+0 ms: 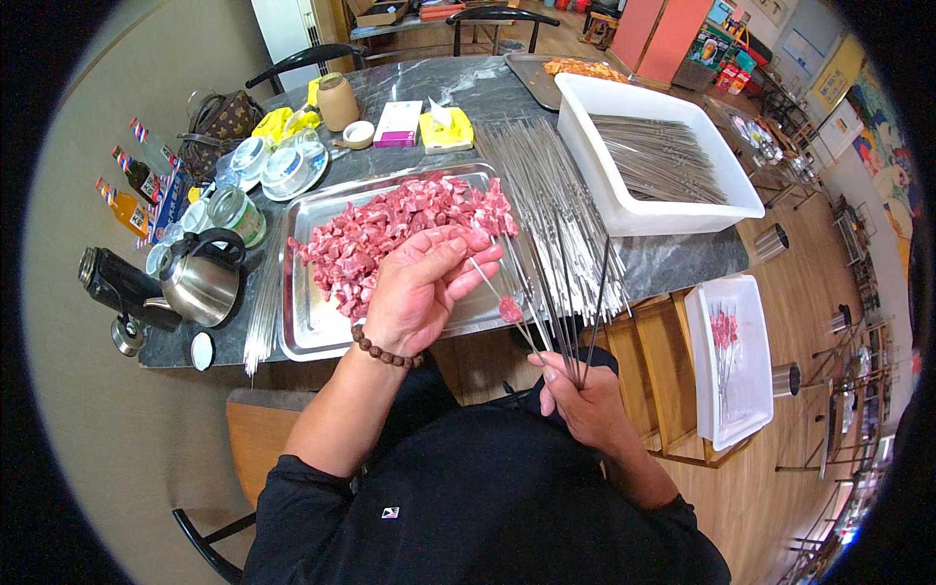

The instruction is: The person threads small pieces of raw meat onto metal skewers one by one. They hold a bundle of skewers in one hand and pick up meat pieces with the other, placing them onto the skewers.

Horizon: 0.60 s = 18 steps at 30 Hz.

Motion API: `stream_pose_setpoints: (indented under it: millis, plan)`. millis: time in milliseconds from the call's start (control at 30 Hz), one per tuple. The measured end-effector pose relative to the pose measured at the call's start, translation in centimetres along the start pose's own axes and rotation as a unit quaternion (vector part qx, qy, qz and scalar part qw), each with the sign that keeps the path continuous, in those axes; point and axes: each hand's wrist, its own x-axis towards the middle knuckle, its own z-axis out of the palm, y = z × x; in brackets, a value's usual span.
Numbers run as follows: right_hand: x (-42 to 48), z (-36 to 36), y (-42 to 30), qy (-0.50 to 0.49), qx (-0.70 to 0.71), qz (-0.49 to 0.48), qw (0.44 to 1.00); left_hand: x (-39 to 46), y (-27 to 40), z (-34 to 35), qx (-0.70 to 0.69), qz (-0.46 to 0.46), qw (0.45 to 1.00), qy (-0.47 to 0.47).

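My right hand [578,398] grips several thin metal skewers [567,322] by their lower ends, and they fan upward. One slants toward my left hand and carries a single piece of raw red meat [510,309] partway along. My left hand [431,285], palm up with a brown bead bracelet on the wrist, is at the tip of that skewer. Its thumb lies close to the index finger; whether meat is pinched between them cannot be made out. Beneath and beyond it, a metal tray [314,344] holds a heap of cut raw meat [387,227].
Loose metal skewers [548,212] lie right of the tray; others [265,307] lie left. A white bin [658,219] of skewers stands at the right. A lower white bin [742,387] holds meat skewers. A steel kettle [205,289], jars and bottles crowd the left.
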Motion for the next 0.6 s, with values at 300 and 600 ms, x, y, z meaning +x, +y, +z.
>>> stream_pose_setpoints:
  millis: [300,600]
  plan:
    - [1.0,0.6,0.1,-0.005,-0.011,0.010,1.000,-0.5,0.1,0.0,0.004,0.035,0.999,0.025]
    - [0.6,0.7,0.7,-0.008,-0.018,0.066,0.998,-0.6,-0.1,-0.5,0.032,0.058,0.998,0.013]
